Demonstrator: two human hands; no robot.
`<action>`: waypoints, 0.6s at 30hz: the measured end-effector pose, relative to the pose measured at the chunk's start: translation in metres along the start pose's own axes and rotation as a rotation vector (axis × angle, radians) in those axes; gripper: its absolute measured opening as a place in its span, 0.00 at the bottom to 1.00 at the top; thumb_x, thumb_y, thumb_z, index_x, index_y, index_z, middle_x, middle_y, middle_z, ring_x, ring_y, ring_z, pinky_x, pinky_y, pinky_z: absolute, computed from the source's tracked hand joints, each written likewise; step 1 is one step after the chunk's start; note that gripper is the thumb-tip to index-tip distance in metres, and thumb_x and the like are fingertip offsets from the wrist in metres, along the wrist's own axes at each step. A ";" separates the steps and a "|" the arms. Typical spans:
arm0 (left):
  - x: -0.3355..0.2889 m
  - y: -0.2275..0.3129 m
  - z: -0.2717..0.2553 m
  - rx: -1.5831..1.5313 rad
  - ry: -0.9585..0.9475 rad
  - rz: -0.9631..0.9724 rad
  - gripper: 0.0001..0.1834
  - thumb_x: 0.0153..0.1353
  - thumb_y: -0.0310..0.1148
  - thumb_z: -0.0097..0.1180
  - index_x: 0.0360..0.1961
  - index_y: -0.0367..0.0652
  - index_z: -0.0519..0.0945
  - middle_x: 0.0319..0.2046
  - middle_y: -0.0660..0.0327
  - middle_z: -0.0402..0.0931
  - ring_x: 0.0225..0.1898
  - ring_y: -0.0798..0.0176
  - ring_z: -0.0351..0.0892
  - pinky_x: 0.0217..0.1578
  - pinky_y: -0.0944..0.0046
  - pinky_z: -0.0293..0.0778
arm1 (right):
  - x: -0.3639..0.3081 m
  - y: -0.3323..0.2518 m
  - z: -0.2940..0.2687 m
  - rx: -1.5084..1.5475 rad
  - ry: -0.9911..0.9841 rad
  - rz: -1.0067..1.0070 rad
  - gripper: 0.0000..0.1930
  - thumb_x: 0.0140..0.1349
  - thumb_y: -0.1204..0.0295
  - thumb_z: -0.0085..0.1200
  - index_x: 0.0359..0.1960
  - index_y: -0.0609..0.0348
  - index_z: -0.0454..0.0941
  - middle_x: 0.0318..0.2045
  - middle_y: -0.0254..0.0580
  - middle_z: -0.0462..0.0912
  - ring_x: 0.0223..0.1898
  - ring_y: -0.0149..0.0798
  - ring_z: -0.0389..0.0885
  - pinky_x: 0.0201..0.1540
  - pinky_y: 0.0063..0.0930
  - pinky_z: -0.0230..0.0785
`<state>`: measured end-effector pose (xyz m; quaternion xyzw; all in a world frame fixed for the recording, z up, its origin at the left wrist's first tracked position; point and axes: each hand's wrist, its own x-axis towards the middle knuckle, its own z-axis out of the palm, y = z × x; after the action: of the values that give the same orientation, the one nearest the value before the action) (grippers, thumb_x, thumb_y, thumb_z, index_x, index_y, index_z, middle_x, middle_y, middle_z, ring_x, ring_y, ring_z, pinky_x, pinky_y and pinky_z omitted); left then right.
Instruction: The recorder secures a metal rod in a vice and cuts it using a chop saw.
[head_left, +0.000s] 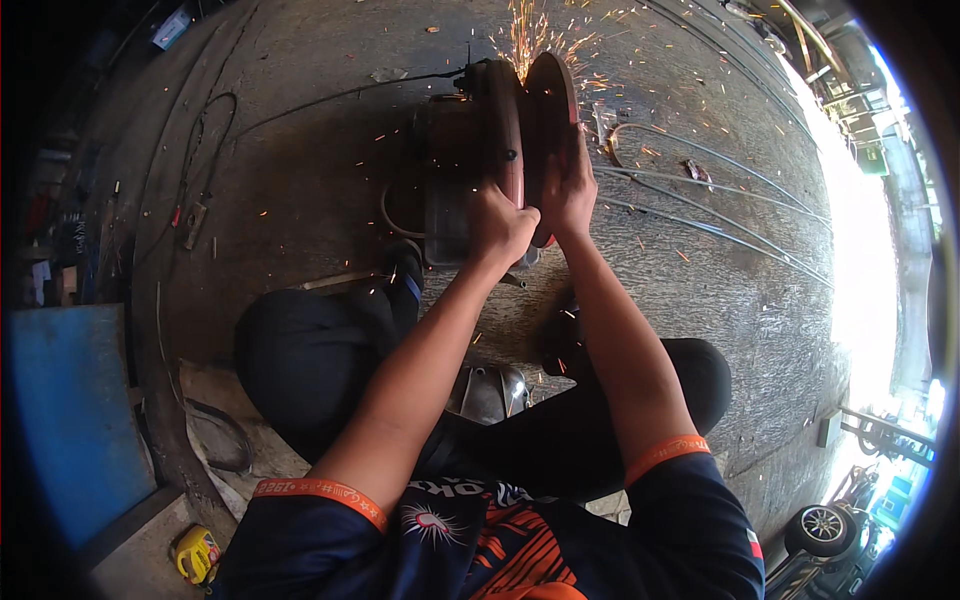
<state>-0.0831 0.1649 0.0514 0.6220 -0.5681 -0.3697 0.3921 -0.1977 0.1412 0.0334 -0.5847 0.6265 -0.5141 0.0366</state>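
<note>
A dark power cut-off machine [445, 135] sits on the floor in front of me, with a curved guard [508, 140] on its right side. Close beside the guard stands a reddish-brown round disc [549, 110], upright and edge-on to me. Sparks [530, 40] spray from the far top, between guard and disc. My left hand [500, 228] is closed at the near lower edge, thumb toward the disc; its fingers are partly hidden. Along the disc's right face lies my right hand [570, 195], fingers pointing away from me and pressed against it, the thumb hidden.
Long thin rods [720, 185] lie on the floor to the right. A black cable [330, 97] runs left from the machine. A blue panel [75, 410] and a yellow tape measure [195, 553] are at lower left. A wheeled vehicle [825, 528] stands at lower right.
</note>
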 end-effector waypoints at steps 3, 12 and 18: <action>-0.001 0.001 0.000 0.019 -0.002 -0.011 0.26 0.36 0.25 0.60 0.41 0.25 0.70 0.32 0.36 0.76 0.38 0.39 0.79 0.40 0.52 0.76 | 0.000 0.001 0.000 0.039 -0.019 -0.002 0.26 0.60 0.73 0.47 0.61 0.62 0.62 0.56 0.58 0.70 0.56 0.57 0.71 0.56 0.41 0.67; -0.002 0.001 0.000 0.046 0.004 -0.004 0.25 0.36 0.26 0.60 0.40 0.28 0.71 0.32 0.42 0.77 0.37 0.44 0.80 0.39 0.56 0.75 | 0.000 0.006 0.002 0.011 0.017 -0.011 0.26 0.61 0.72 0.48 0.62 0.62 0.62 0.57 0.55 0.70 0.56 0.53 0.71 0.56 0.38 0.67; 0.000 -0.004 0.004 0.033 0.015 0.025 0.25 0.37 0.26 0.60 0.39 0.27 0.71 0.31 0.39 0.77 0.37 0.41 0.80 0.40 0.54 0.75 | -0.001 0.005 0.002 0.023 0.024 -0.016 0.25 0.60 0.73 0.48 0.60 0.63 0.63 0.54 0.59 0.71 0.55 0.58 0.71 0.54 0.42 0.67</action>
<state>-0.0851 0.1650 0.0461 0.6241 -0.5789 -0.3507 0.3903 -0.1998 0.1392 0.0282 -0.5832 0.6161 -0.5285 0.0318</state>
